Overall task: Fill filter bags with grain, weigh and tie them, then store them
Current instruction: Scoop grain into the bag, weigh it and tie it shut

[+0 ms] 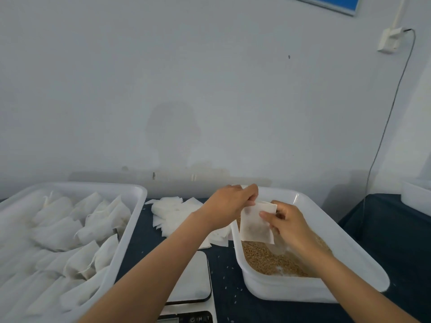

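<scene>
An empty white filter bag [254, 226] hangs upright over the right-hand white tub [349, 243], which holds brown grain [263, 259]. My left hand [229, 203] pinches the bag's top left corner. My right hand [285, 221] pinches its top right edge between thumb and fingers. A pile of flat empty bags [177, 214] lies on the dark table behind my left arm. The scale [193, 280] stands at the front between the two tubs, partly hidden by my left forearm. Filled, tied bags [77, 231] lie in the left tub [130, 229].
A dark blue cloth [226, 276] covers the table, with stray grains scattered on it. Another white container [416, 194] stands at the far right edge. A cable [382, 141] runs down the wall from a socket at upper right.
</scene>
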The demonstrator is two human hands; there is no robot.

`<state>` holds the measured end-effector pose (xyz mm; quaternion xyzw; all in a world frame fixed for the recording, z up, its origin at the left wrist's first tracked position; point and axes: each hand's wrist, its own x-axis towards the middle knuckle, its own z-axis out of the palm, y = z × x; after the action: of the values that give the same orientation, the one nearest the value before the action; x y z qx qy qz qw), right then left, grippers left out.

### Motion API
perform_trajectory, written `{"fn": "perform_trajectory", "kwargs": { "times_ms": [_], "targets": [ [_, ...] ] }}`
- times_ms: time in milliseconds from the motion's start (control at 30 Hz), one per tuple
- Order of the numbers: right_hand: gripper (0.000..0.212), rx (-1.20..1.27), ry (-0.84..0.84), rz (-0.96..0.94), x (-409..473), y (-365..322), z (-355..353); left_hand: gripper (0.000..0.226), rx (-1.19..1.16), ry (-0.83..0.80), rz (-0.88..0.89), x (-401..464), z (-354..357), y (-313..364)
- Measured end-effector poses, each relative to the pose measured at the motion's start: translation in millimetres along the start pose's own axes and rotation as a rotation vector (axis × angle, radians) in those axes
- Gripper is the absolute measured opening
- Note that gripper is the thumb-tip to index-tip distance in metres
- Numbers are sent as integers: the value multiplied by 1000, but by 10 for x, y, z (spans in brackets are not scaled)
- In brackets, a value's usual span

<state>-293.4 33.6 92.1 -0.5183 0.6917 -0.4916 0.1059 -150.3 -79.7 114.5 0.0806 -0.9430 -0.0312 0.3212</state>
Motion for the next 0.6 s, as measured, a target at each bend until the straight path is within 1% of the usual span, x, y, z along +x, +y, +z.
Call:
{"fn": "perform_trajectory", "kwargs": {
  "times_ms": [67,100,133,200,267,300,367,433,467,533,600],
  "targets": [
    [24,55,0,-24,-10,-93,38,10,17,21,11,-28,-63,-13],
    [22,89,4,-32,-13,-138,64,9,-32,42,-3,-55,-96,-18],
    [19,111,1,-35,-22,-188,96,10,-132,77,-43,-98,-134,-17],
    [11,135,-32,-29,-44,-261,197,20,-401,175,-170,-232,-193,-7],
    [12,208,-84,-15,-76,-308,350,34,-582,258,-305,-409,-197,-1],
    [10,246,-106,-3,-97,-325,439,36,-652,288,-385,-507,-171,-5],
    [7,316,-141,29,-155,-359,635,28,-742,339,-564,-698,-92,-26],
    [13,365,-165,79,-209,-351,838,17,-697,357,-728,-902,-2,-57],
    [13,367,-182,100,-237,-336,933,21,-650,361,-784,-1012,53,-82],
    [7,338,-211,131,-296,-282,1119,36,-552,381,-856,-1229,147,-131],
    [9,296,-217,156,-333,-229,1280,42,-479,397,-910,-1380,213,-194]
  ]
}}
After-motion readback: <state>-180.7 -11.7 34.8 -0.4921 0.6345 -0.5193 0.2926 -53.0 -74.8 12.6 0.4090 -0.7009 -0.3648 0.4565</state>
